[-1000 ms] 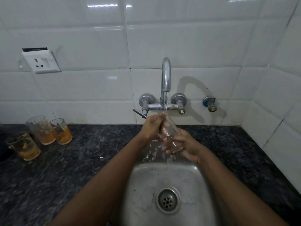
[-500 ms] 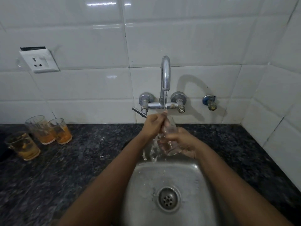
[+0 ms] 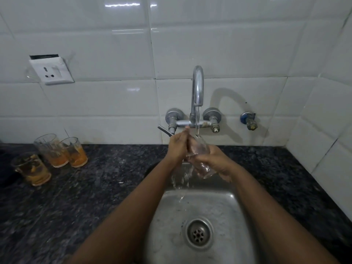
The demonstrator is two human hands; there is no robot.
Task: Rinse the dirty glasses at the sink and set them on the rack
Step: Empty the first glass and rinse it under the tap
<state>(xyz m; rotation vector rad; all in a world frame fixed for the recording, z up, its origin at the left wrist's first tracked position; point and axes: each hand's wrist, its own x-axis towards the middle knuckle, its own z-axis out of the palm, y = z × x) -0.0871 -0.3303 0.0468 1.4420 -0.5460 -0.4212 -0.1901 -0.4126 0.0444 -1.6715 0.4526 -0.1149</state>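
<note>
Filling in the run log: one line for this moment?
step: rinsing | clear drinking glass under tap stream | right hand grips it | left hand rubs it | three dirty glasses wait

You see glossy white ceramic wall tiles (image 3: 114, 44); polished chrome tap (image 3: 198, 88); dull, water-spotted steel sink (image 3: 224, 210); speckled dark stone counter (image 3: 95, 197); clear wet glass (image 3: 200, 149); residue-smeared glasses (image 3: 49, 149).

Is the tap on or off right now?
On. A stream of water runs from the tap onto the glass and splashes into the sink below.
</note>
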